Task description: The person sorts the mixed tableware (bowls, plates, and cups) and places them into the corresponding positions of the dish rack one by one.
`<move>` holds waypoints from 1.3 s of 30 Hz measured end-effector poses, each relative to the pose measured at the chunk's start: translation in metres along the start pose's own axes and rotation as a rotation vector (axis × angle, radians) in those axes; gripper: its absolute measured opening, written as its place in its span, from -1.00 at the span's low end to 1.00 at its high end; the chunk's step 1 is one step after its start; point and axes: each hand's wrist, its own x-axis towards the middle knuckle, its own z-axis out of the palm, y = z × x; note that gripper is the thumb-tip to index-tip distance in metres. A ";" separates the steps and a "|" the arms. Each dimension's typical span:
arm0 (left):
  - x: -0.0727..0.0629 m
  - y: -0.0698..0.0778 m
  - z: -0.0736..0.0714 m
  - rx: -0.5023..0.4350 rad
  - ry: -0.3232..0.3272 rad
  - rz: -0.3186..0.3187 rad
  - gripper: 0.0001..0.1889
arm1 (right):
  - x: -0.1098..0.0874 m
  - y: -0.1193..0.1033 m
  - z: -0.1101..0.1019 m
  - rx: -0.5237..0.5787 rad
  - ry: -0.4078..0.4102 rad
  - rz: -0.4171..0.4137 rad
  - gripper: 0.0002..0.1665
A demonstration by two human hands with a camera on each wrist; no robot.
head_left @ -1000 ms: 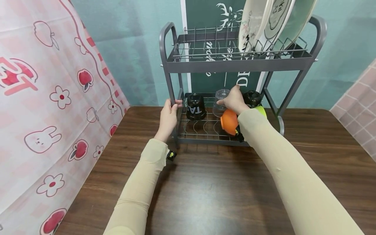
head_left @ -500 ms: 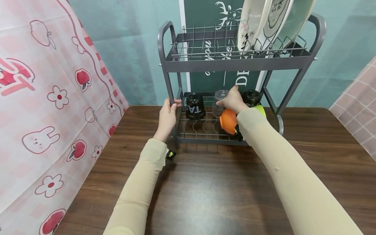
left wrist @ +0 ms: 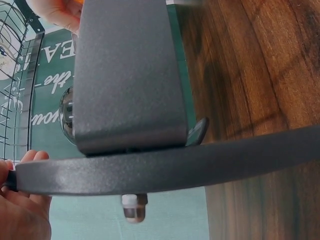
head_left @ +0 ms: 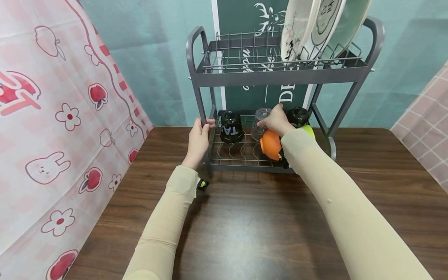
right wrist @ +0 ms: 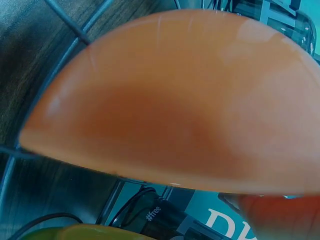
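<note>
In the head view my left hand point(head_left: 198, 142) grips the left leg of the grey two-tier dish rack point(head_left: 280, 77); the left wrist view shows its fingertips around the grey bar. My right hand point(head_left: 277, 121) is at the clear glass point(head_left: 259, 126) on the lower shelf, its thumb across the glass's front and the other fingers mostly hidden. Just below that hand sits an orange bowl point(head_left: 270, 144), tilted on its side, which fills much of the right wrist view. An upside-down black cup point(head_left: 231, 127) stands to the left of the glass.
Another black cup point(head_left: 298, 116) and a yellow-green bowl point(head_left: 309, 131) are partly hidden behind the right arm. Several plates point(head_left: 323, 29) stand upright on the top tier's right side. The rack stands on a dark wooden table point(head_left: 231, 217), near a teal cloth backdrop point(head_left: 150, 58).
The rack and its dishes sit slightly further left in the head view, apparently from a small camera shift. Both hands keep their places on the rack and at the clear glass.
</note>
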 end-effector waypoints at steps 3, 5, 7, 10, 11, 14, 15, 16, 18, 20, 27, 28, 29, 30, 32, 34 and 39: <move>0.000 0.001 0.000 -0.002 0.001 -0.003 -0.77 | 0.000 0.000 0.000 0.018 -0.003 -0.002 0.37; -0.001 0.002 0.000 -0.003 0.001 -0.007 -0.77 | -0.001 0.001 0.000 0.030 -0.003 -0.010 0.35; -0.001 0.002 0.000 -0.001 0.001 -0.010 -0.77 | -0.001 0.002 -0.001 0.047 0.001 -0.026 0.30; -0.001 0.002 0.000 -0.002 -0.003 -0.014 -0.77 | -0.002 0.003 -0.002 0.067 0.018 -0.050 0.17; -0.001 0.002 0.000 0.000 -0.003 -0.015 -0.77 | -0.003 0.003 -0.002 0.076 0.027 -0.057 0.12; -0.001 0.002 0.001 -0.009 -0.008 -0.013 -0.78 | -0.007 0.002 -0.003 0.105 0.057 -0.073 0.04; -0.001 0.002 0.001 -0.015 -0.010 -0.011 -0.78 | -0.009 0.001 -0.003 0.116 0.070 -0.079 0.03; -0.001 0.002 0.001 -0.021 -0.013 -0.008 -0.78 | -0.010 0.001 -0.003 0.130 0.079 -0.087 0.01; 0.000 0.002 0.001 -0.037 -0.020 -0.005 -0.78 | -0.014 -0.001 -0.004 0.137 0.098 -0.107 -0.03; 0.000 0.002 0.001 -0.054 -0.030 -0.012 -0.78 | -0.018 -0.002 -0.005 0.123 0.109 -0.138 -0.08; -0.003 0.004 -0.001 -0.081 -0.038 -0.044 -0.71 | -0.034 -0.002 -0.007 0.001 0.083 -0.216 -0.16; -0.004 0.005 -0.001 -0.084 -0.035 -0.040 -0.68 | -0.036 -0.001 -0.007 -0.018 0.073 -0.226 -0.16; -0.006 0.007 0.000 -0.081 -0.030 -0.035 -0.65 | -0.039 0.000 -0.006 -0.041 0.061 -0.237 -0.16; -0.008 0.009 0.000 -0.079 -0.026 -0.028 -0.62 | -0.041 0.000 -0.006 -0.064 0.051 -0.250 -0.16; -0.013 0.014 0.000 -0.068 -0.022 -0.010 -0.50 | -0.045 0.002 -0.004 -0.117 0.027 -0.283 -0.15; -0.018 0.019 0.000 -0.043 -0.042 -0.006 -0.32 | -0.050 0.005 -0.004 -0.174 0.003 -0.322 -0.15; -0.032 0.029 -0.001 0.132 -0.161 0.007 -0.03 | -0.066 0.015 -0.006 -0.374 -0.046 -0.457 -0.14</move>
